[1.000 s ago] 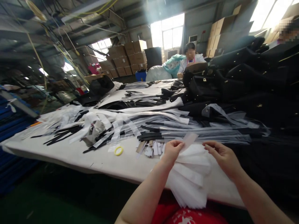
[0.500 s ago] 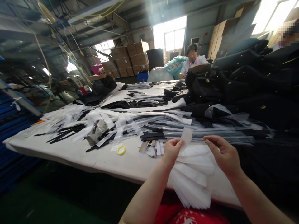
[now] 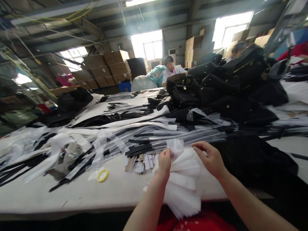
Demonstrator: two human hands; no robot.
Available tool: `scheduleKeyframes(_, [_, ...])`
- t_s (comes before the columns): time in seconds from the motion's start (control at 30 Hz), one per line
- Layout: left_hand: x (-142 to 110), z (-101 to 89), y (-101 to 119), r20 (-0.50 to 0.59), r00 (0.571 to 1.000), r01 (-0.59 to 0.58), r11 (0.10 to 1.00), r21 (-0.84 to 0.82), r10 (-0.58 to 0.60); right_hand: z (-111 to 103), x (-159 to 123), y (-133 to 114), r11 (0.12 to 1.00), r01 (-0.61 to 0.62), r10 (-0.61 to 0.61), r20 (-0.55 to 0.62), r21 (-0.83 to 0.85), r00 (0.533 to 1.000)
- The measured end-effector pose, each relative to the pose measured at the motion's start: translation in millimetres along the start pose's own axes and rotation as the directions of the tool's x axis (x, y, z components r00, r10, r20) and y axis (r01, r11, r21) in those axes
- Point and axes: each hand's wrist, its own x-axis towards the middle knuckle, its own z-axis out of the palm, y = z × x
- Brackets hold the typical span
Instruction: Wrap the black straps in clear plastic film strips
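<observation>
My left hand (image 3: 165,162) is closed on a small translucent plastic piece (image 3: 177,148), which stands up past the fingertips. A short way to the right, my right hand (image 3: 209,158) has its thumb and index finger brought together in a pinch. Whatever sits between those fingertips is too small to make out. Below both hands lies a fanned stack of thin white sheets (image 3: 184,181), its lower end at the table's front edge. Small cardboard and white paper pieces (image 3: 144,163) lie left of my left hand.
Clear-wrapped black strips (image 3: 158,136) spread across the white table (image 3: 120,199). A yellow tape ring (image 3: 102,175) lies left of the paper pieces. Black bags (image 3: 216,86) are heaped at the back right. A co-worker (image 3: 171,71) sits behind them; cartons (image 3: 101,69) are stacked farther back.
The view has swung to the right, so the table's contents appear farther left. The plastic piece in my left hand now shows wider and more crumpled. My right hand keeps its pinch.
</observation>
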Motion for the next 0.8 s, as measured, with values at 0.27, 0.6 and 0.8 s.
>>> scheduleKeyframes(0.27, [-7.0,1.0,15.3,0.007,0.996,-0.087,0.994,0.074,0.087,-8.0,-3.6,7.9,1.000,-0.017,0.017,0.012,-0.004,1.000])
scheduleKeyframes(0.6, [-51.7,-54.2,110.4,-0.212,0.942,-0.299,0.938,-0.175,0.261,91.5,-0.6,7.6,0.979,0.205,-0.165,0.545,-0.013,0.822])
scheduleKeyframes(0.8, [-87.1,-160.5,138.1,-0.749,0.532,-0.551,0.833,0.048,0.395,157.6,-10.3,21.2,0.964,0.249,-0.123,0.672,-0.094,0.731])
